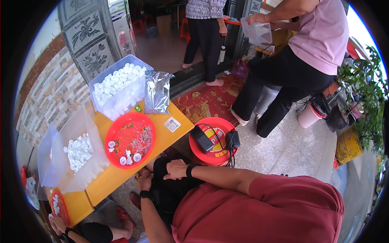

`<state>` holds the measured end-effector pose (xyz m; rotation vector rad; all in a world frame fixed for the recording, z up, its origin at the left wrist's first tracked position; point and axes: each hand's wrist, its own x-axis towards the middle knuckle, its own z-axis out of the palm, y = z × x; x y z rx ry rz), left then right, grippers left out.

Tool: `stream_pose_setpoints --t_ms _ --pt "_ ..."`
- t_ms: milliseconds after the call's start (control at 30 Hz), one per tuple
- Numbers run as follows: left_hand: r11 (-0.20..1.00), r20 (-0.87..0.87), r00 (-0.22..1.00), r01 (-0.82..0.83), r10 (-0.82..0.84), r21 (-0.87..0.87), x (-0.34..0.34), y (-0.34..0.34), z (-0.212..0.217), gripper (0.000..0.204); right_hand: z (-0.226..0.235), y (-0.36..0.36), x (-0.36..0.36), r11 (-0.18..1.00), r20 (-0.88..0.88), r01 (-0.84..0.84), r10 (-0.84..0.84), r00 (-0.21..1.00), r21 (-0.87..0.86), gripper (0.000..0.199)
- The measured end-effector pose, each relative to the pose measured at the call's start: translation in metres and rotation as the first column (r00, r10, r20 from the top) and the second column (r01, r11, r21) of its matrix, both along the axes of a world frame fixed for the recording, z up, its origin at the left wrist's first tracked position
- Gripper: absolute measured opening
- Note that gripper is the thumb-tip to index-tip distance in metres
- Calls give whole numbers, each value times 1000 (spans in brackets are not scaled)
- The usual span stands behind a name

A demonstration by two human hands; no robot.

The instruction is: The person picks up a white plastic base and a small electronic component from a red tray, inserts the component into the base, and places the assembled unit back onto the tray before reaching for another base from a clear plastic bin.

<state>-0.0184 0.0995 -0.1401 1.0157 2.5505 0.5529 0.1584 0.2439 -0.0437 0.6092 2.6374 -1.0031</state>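
My left hand (144, 180) is low by the near edge of the orange-yellow table (103, 184), its fingers loosely bent and nothing visible in them. My right hand (176, 169) rests on my black trousers, thumb apart, fingertips partly hidden, with no object showing. Black bands circle both wrists. Closest on the table is a red round tray (131, 117) holding a few small white cup-shaped pieces and clear scraps. Behind it stands a translucent bin (123, 106) heaped with white pieces (121, 81); a silvery plastic bag (157, 93) leans against it.
Another translucent bin (97, 156) with white pieces stands left. At lower left, a co-worker's hand (59, 222) is at a small red tray (60, 202). A red round stool (206, 156) carries a black power bank (202, 138) and cables. Two people stand beyond; one holds a clear container (256, 31).
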Motion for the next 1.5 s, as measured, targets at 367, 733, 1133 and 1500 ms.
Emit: stream_pose_setpoints --t_ms 367,733,1133,1500 --pt "990 197 977 -105 85 91 -31 -26 -84 26 0 -13 -10 995 11 -47 48 999 -92 54" --pt "986 151 977 -135 149 -100 7 -9 -28 28 -1 -8 -11 998 38 -64 63 997 2 53" --pt "961 196 966 -205 168 184 21 -30 -5 26 148 10 -47 970 -337 -209 157 928 -124 24" --pt "485 744 657 -693 122 533 37 -68 74 21 137 39 -149 880 -410 -248 418 810 406 30"
